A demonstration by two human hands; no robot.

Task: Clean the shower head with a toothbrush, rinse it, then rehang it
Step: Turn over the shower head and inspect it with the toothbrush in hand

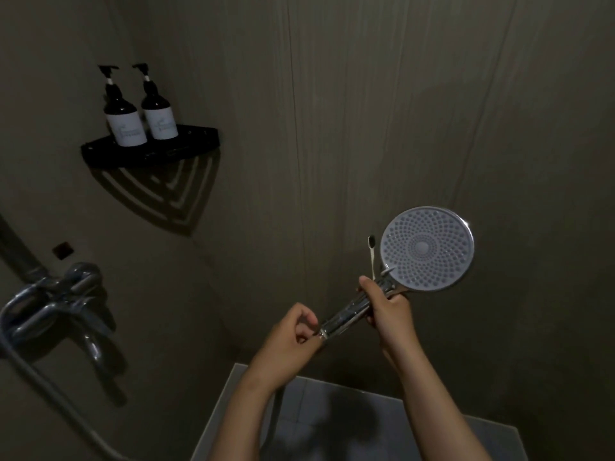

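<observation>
Main risk: the toothbrush [372, 257] slips. It looks trapped against the handle [346, 311] by the same right hand [389, 312] that wraps the handle's upper part, so shifting that grip to free the brush could drop it onto the floor [416, 424] at bottom centre. Chrome may also be wet and slick; can't tell in this dim light.

2nd risk: the left hand [293, 331], fingers curled and pinching the handle's lower end by the hose joint, could twist the fitting loose, or tug the hose [277, 407] and jerk the head. The rehang bracket isn't in view, so that step may mean reaching w/o seeing it.

The shower head [427, 248] sits right of centre, held up in the air, well apart from the mixer tap [56, 304] at left edge. It's a round, pale grey disc w/ rings of small nozzles around a centre button, chrome rim, face turned toward the camera. No water flowing. Can't tell about scale or grime. The brush's dark bristle end pokes up just beside the disc's left edge.
</observation>
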